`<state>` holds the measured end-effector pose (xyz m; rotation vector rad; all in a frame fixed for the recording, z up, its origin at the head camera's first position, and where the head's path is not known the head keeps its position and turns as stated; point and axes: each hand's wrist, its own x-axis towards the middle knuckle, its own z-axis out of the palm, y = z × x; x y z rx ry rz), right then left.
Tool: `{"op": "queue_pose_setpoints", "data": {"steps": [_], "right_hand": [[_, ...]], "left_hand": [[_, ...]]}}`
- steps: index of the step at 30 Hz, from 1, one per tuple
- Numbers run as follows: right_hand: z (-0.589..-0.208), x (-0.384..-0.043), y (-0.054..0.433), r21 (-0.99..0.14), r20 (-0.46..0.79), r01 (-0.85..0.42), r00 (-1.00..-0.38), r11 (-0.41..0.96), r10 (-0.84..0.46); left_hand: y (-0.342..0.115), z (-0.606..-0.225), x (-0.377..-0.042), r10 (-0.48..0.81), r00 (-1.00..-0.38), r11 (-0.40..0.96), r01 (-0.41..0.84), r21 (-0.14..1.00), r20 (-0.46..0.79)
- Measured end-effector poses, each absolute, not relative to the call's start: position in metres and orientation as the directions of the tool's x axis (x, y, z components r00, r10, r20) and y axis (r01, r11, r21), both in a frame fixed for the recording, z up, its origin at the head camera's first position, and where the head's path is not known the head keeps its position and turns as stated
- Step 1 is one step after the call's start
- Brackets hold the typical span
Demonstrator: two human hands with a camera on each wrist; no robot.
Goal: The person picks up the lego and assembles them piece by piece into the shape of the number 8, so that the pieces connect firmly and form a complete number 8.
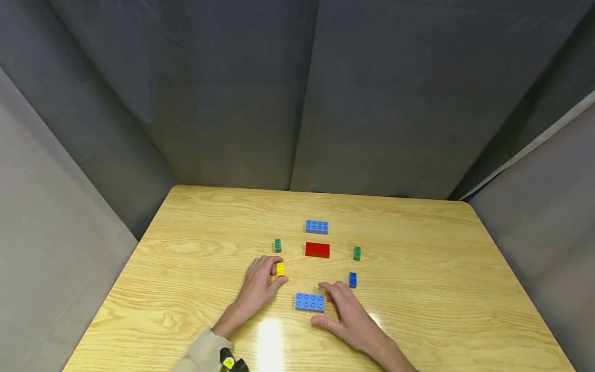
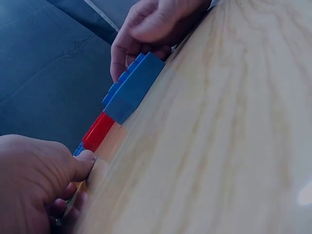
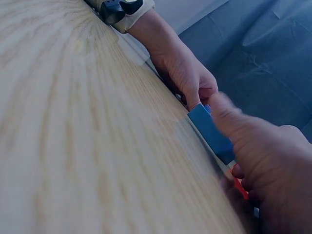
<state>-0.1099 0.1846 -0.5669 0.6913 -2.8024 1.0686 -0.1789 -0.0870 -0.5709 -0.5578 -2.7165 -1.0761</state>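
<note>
My left hand [image 1: 256, 284] pinches a small yellow brick [image 1: 280, 269], index finger at its far end and thumb at its near end. My right hand [image 1: 350, 318] lies spread around the right end of a light blue eight-stud brick [image 1: 309, 302], thumb on the near side and fingers beyond it. In the left wrist view, that blue brick [image 2: 134, 87] overlaps the right fingers, while the left hand [image 2: 39, 175] mostly hides the yellow one. From the right wrist, my thumb [image 3: 229, 114] shows in front of the blue brick [image 3: 209, 131].
A red brick [image 1: 317, 250] sits mid-table, with another light blue brick [image 1: 316, 227] beyond it. Small green bricks stand left [image 1: 277, 245] and right [image 1: 357, 253]; a small dark blue brick [image 1: 353, 280] lies near the right fingers. Grey curtains [image 1: 232, 103] surround the wooden table [image 1: 418, 310].
</note>
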Motion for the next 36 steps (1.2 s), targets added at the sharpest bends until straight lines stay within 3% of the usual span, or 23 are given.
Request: {"op": "queue_pose_setpoints", "data": {"steps": [9,36], "right_hand": [[-0.567,-0.113,0.184,-0.603,0.242,-0.472,-0.876,0.643,-0.417],[-0.570,-0.125,0.181,-0.590,0.244,-0.447,-0.893,0.672,-0.379]], "left_hand": [[-0.088,-0.574,-0.181,0.290,-0.899,0.666,0.436,0.606,0.328],[-0.090,-0.573,-0.182,0.272,-0.916,0.631,0.400,0.664,0.294]]}}
